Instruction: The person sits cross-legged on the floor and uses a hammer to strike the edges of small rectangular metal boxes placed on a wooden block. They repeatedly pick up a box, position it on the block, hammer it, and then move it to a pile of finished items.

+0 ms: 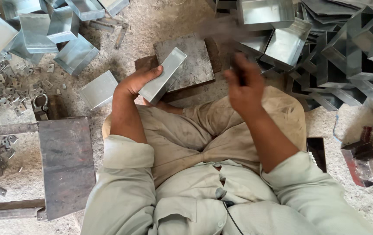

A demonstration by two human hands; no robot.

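My left hand (137,81) grips a folded galvanised sheet-metal box piece (163,75), holding it on edge over a flat, dark steel block (193,65) that lies on the ground in front of my crossed legs. My right hand (243,85) is raised to the right of the block, fingers closed around a dark tool handle (237,72). The tool's upper part (221,30) is smeared by motion blur, so its head is unclear.
Finished metal boxes lie piled at the top left (43,30) and top right (334,43). One flat box (99,89) rests beside my left arm. Small metal brackets (3,82) litter the left floor. A heavy steel bench plate (66,165) stands at my left knee.
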